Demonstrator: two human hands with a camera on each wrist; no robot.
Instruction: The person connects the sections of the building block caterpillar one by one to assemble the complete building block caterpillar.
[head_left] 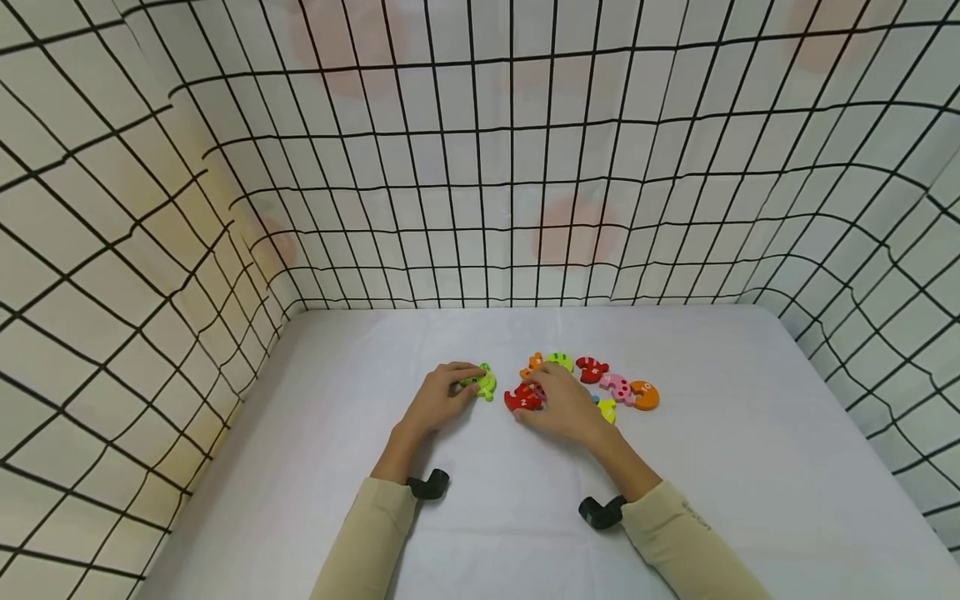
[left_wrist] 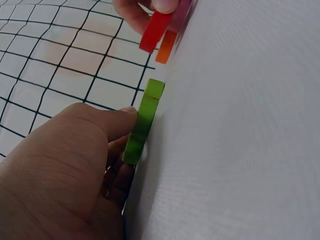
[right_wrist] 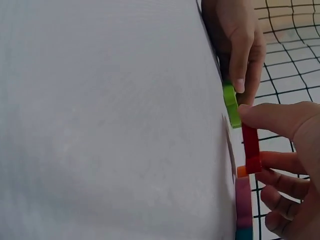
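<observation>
My left hand (head_left: 442, 398) pinches a light-green puzzle piece (head_left: 487, 383) with small knobs between thumb and fingers. In the left wrist view the green piece (left_wrist: 145, 120) stands out as a thick slab close to the white cloth. My right hand (head_left: 564, 405) grips a red puzzle piece (head_left: 521, 398) marked with a white 2. The right wrist view shows the red piece (right_wrist: 251, 147) between thumb and fingers, slightly off the cloth. A gap separates the red and green pieces. Part of a yellow piece (head_left: 607, 410) shows beside the right hand, which hides the rest.
Beyond the right hand an orange piece (head_left: 534, 362), a green piece (head_left: 560, 361) and a red striped piece (head_left: 592, 369) form a curve. It continues with a pink spotted piece (head_left: 617, 387) and an orange end piece (head_left: 645, 395). Black wire mesh (head_left: 512, 183) borders the white tabletop (head_left: 510, 533).
</observation>
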